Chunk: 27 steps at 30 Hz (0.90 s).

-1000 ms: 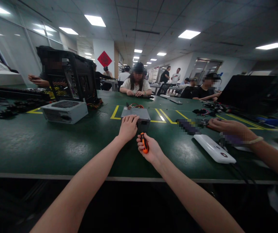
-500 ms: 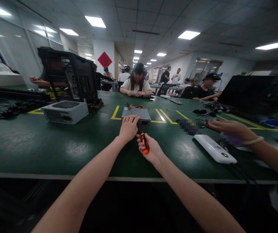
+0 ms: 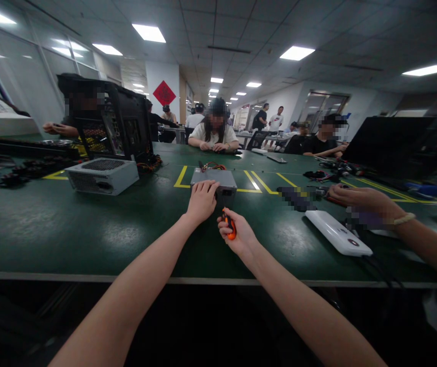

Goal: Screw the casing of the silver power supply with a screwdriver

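A grey computer power supply [image 3: 224, 177] rests on the green table in front of me, with colored cables behind it. My left hand [image 3: 203, 199] grips its near left side, fingers laid over the top edge, and covers part of the near face. In my right hand [image 3: 241, 232] is a screwdriver [image 3: 231, 228] with an orange and black handle, held just in front of the power supply and pointing toward its near face. The screwdriver's thin shaft is hard to see, and I cannot tell whether the tip touches.
At left, another power supply [image 3: 103, 176] stands before a black computer case [image 3: 127, 120]. A white device [image 3: 336, 233] lies at right beside a co-worker's hand [image 3: 367, 201]. Across the table [image 3: 69, 250] sits a person [image 3: 214, 135]. Cables [image 3: 325, 176] lie farther right.
My right hand has shifted very slightly right, and the screwdriver handle has turned a little in its grasp. My left hand and the power supply stay in place.
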Tool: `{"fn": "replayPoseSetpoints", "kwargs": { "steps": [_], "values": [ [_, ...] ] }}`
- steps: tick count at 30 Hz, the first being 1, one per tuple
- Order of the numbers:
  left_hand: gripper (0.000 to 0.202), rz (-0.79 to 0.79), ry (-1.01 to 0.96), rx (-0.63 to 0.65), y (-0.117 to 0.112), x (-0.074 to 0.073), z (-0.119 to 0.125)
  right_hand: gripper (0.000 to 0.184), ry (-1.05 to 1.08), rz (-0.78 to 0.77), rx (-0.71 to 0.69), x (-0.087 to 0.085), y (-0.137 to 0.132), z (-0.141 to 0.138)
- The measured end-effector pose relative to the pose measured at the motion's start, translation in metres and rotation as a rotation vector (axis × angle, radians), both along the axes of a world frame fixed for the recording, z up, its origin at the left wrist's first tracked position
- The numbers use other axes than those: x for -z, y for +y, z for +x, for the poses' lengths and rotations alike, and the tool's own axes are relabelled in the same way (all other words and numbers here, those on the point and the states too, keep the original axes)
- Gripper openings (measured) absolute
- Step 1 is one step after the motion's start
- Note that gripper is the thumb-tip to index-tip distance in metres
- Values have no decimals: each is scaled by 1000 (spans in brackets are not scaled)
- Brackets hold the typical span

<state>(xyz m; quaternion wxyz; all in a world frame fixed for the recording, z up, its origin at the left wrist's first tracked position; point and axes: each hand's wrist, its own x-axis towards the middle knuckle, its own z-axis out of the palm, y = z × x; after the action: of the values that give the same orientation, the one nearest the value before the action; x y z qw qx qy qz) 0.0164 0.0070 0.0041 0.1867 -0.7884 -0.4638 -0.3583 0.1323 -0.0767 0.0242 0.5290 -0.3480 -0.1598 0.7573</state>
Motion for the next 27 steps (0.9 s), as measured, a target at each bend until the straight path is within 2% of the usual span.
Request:
{"fn": "replayPoseSetpoints", "kwargs": {
  "steps": [6,12,17,23,27],
  "values": [
    [43,-1,9,-9,0,0,0,28,20,-1,-68,-1,-1,2],
    [42,-2,-2,0,-2,-1,1,17,8,-8,-8,1,0,1],
    [42,-21,3,1,-2,-2,1,25,26,5,-69,2,0,1],
    [42,-13,-4,-7,-1,0,1,19,18,-17,-9,-1,-1,1],
    [42,-9,5,-2,1,0,1,26,23,-5,-46,-3,-3,1]
  ]
}}
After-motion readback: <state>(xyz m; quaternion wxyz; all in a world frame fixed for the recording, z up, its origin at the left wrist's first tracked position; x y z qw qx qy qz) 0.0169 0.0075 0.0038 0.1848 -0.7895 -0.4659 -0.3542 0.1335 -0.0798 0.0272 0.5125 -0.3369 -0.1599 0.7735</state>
